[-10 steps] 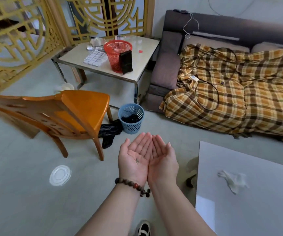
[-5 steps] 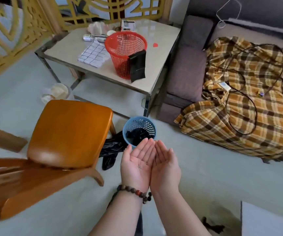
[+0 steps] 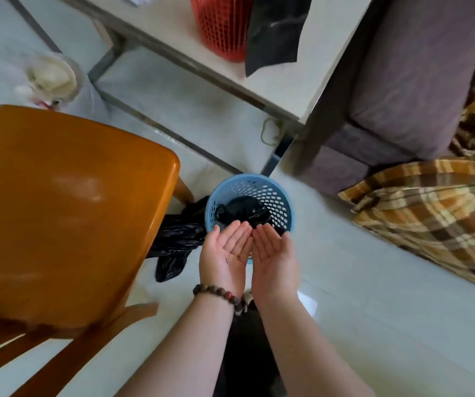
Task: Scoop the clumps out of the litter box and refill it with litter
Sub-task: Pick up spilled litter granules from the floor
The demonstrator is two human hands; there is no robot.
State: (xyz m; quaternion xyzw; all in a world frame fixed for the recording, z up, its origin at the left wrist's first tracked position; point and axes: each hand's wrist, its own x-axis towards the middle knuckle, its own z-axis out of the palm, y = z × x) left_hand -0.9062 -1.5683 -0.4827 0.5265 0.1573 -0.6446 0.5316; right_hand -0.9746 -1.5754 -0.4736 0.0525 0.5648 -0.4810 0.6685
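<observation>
My left hand [image 3: 225,253] and my right hand [image 3: 273,259] are held palm up, cupped side by side, with a narrow gap between them. A few tiny dark litter specks [image 3: 227,261] lie in the left palm. The right palm looks bare. Both sets of fingertips reach over the near rim of a small blue mesh bin [image 3: 273,193] on the floor, which has a black bag [image 3: 242,212] inside. A bead bracelet [image 3: 219,293] circles my left wrist. No litter box, scoop or litter bag is in view.
An orange wooden chair [image 3: 67,207] stands close on the left, with a crumpled black plastic bag [image 3: 176,239] at its leg. A low table [image 3: 296,87] with a red basket [image 3: 222,27] is behind the bin. A purple sofa [image 3: 408,81] with a plaid blanket [image 3: 431,213] is on the right.
I have come closer to the blue bin, and my cupped hands now reach over its rim. The palms have parted slightly.
</observation>
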